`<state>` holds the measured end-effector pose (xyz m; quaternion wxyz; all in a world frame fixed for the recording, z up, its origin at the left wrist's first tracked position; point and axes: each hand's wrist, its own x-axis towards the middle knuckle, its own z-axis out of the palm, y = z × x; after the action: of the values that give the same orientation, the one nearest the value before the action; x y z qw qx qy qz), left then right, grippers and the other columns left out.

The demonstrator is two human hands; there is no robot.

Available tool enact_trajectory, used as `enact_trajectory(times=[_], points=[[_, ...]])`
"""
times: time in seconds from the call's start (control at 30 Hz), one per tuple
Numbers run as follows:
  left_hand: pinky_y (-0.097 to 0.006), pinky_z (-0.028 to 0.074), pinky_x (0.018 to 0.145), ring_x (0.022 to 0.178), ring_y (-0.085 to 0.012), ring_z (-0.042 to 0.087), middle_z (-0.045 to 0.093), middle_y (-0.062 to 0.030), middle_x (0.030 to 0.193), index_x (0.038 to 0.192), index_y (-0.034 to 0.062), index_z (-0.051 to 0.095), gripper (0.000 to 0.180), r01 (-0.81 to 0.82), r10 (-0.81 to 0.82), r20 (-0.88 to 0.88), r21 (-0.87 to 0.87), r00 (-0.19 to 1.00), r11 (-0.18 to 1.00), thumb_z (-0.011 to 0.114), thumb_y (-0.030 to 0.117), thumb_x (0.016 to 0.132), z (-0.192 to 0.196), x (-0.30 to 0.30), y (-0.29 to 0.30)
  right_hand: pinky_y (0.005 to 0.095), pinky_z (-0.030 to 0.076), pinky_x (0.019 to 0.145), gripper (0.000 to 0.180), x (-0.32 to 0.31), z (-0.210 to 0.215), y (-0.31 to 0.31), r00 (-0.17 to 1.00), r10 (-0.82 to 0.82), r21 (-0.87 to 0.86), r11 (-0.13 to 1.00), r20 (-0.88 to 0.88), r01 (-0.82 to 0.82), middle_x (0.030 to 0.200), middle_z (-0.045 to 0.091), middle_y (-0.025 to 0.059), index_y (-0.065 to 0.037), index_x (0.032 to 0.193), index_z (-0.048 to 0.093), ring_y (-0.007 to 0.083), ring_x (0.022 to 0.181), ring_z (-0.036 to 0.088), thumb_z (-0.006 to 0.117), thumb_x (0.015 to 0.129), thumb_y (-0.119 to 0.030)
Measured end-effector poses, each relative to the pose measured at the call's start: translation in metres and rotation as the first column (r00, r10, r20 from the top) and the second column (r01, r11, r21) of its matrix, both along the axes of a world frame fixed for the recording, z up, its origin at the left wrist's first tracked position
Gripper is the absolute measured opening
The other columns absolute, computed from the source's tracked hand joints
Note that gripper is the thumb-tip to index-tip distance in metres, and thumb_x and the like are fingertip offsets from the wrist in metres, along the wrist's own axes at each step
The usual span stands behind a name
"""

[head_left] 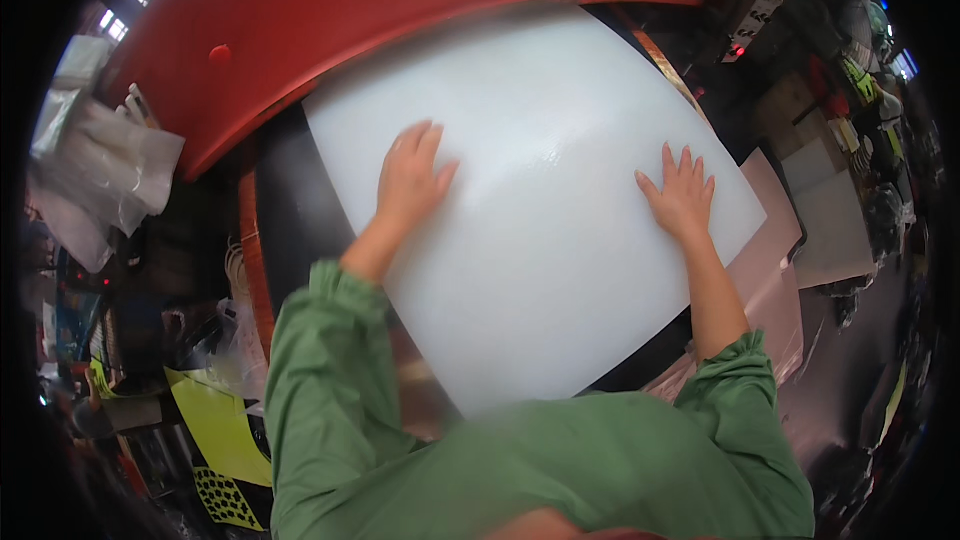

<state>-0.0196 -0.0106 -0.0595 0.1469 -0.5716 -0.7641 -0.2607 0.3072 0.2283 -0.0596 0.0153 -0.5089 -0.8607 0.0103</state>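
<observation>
Head view is showing the white sheet (540, 210) lying on the black bed beneath the red machine frame (420, 0), left hand (408, 183) and right hand (682, 197) pressing flat, open-palmed, gripping nothing.

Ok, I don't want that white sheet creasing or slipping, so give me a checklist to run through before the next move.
1. Left hand flat on the white sheet: ok, palm down, fingers spread.
2. Right hand flat on the sheet: ok, near its right edge.
3. Sheet free of creases: ok where visible; the near edge is blurred.
4. Sheet squared on the black surface: cannot tell, fisheye bends the edges.
5. Far edge clear of the red machine frame: cannot tell.
</observation>
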Motion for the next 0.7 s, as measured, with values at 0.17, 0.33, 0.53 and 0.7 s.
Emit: enact_trajectory(times=[0.17,0.33,0.53,0.7], points=[[-0.045,0.024,0.118,0.145,-0.0396,0.027,0.032,-0.0158,0.157,0.149,0.0063,0.039,0.082,-0.260,0.293,0.017,-0.409,0.956,0.875,0.050,0.063,0.091,-0.012,-0.067,0.125,0.0576,0.010,0.118,0.080,0.000,0.000,-0.002,1.000,0.005,0.033,0.999,-0.023,-0.005,0.159,0.026,0.0206,-0.015,0.154,0.033,0.0404,0.148,0.018,0.046,0.092,-0.064],[-0.047,0.017,0.120,0.147,-0.0389,0.023,0.028,-0.0095,0.160,0.152,0.0152,0.037,0.081,-0.300,0.331,-0.012,-0.452,0.944,0.840,0.045,0.068,0.091,-0.017,-0.075,0.166,0.0567,0.010,0.118,0.077,0.004,-0.005,-0.003,0.998,0.015,0.061,0.998,-0.054,-0.012,0.159,0.025,0.0209,-0.016,0.153,0.035,0.0406,0.148,0.018,0.046,0.093,-0.063],[-0.050,0.018,0.120,0.147,-0.0366,0.026,0.032,-0.0010,0.159,0.149,0.0237,0.043,0.067,-0.263,0.284,-0.015,-0.429,0.959,0.864,0.048,0.060,0.093,-0.018,-0.074,0.158,0.0559,0.009,0.119,0.078,0.001,-0.007,-0.003,0.999,-0.007,0.080,0.997,-0.051,0.011,0.159,0.027,0.0191,-0.017,0.152,0.037,0.0395,0.149,0.018,0.048,0.091,-0.064],[-0.048,0.023,0.119,0.143,-0.0377,0.032,0.043,-0.0040,0.153,0.141,0.0180,0.054,0.057,-0.206,0.226,0.027,-0.325,0.974,0.923,0.050,0.050,0.094,-0.024,-0.077,0.155,0.0551,0.008,0.119,0.078,0.000,-0.003,-0.004,0.998,-0.017,0.049,0.999,-0.057,0.020,0.159,0.027,0.0188,-0.017,0.152,0.037,0.0386,0.149,0.018,0.048,0.091,-0.065]])
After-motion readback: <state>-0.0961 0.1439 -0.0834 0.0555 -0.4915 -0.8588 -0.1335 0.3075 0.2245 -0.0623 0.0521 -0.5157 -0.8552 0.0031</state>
